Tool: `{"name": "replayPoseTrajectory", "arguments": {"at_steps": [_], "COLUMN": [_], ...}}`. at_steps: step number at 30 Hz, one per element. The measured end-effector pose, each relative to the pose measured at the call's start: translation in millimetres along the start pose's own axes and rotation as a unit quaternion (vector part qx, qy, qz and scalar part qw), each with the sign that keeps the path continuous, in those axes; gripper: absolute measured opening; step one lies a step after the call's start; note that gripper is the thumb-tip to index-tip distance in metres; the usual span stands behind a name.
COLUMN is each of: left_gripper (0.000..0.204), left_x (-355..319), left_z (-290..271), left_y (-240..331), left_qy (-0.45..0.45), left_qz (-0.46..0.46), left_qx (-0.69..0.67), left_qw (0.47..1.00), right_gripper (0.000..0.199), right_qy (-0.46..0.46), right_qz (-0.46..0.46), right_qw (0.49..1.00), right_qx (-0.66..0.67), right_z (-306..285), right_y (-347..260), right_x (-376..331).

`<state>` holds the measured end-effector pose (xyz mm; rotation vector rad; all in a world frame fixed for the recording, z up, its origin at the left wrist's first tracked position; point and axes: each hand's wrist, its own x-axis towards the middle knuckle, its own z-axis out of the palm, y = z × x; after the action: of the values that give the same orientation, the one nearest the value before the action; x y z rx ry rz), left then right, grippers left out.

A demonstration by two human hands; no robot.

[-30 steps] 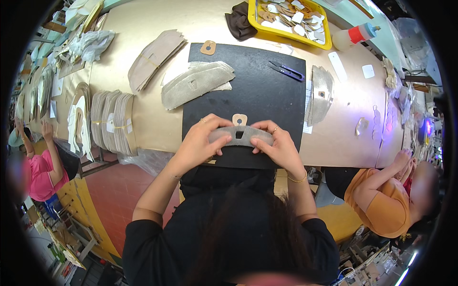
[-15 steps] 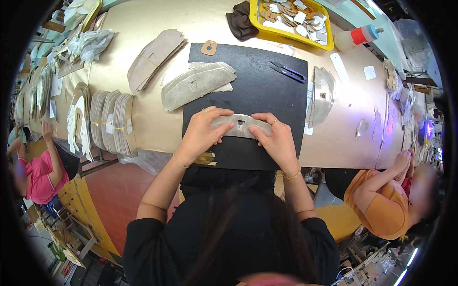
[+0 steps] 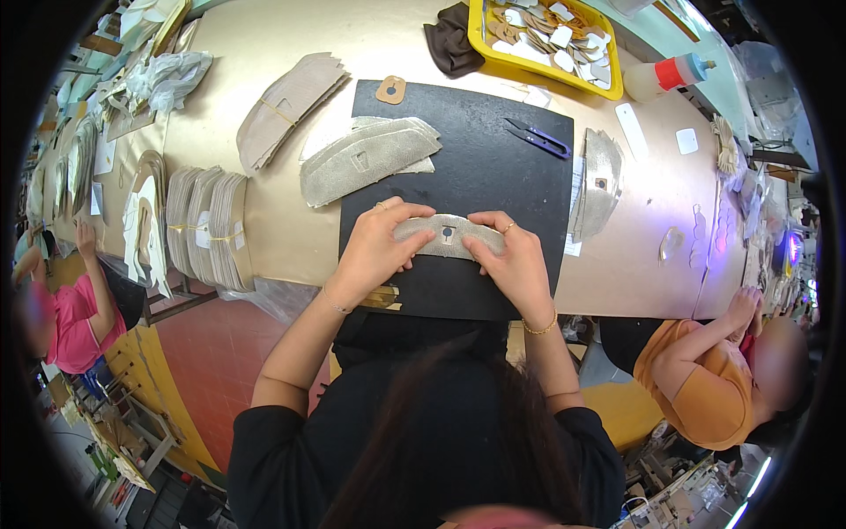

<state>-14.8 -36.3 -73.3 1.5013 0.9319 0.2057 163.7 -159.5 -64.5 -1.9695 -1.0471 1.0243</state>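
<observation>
At the near edge of the worktop, on the black mat, left hand and right hand pinch the grey curved piece; uneven pressure could crease it or shift its centre hole.

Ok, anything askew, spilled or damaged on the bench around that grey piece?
Nothing stands out. Both hands, left hand and right hand, press the grey curved piece flat on the black mat. The snips lie on the mat, apart.
</observation>
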Motion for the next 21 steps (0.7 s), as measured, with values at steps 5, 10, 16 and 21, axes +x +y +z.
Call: {"name": "replayPoseTrajectory", "arguments": {"at_steps": [5, 10, 16, 21], "left_gripper": [0.03, 0.021, 0.016, 0.026], "left_x": [0, -19, -24, -24], "left_z": [-4, -6, -4, 0], "left_y": [3, 11, 18, 22], "left_qy": [-0.011, 0.007, 0.019, 0.047], "left_qz": [-0.003, -0.014, 0.197, 0.202], "left_qx": [-0.012, -0.137, -0.079, -0.129], "left_qw": [1.0, 0.99, 0.977, 0.97], "right_gripper": [0.031, 0.03, 0.04, 0.039], "right_qy": [-0.007, 0.059, 0.212, 0.066], "right_qz": [0.021, -0.036, -0.367, -0.413], "right_qw": [1.0, 0.993, 0.905, 0.897], "right_qx": [0.013, 0.101, -0.026, -0.142], "right_z": [-3, -10, -4, 3], "right_y": [-4, -14, -32, -41], "right_x": [-1, -15, -17, -26]}}
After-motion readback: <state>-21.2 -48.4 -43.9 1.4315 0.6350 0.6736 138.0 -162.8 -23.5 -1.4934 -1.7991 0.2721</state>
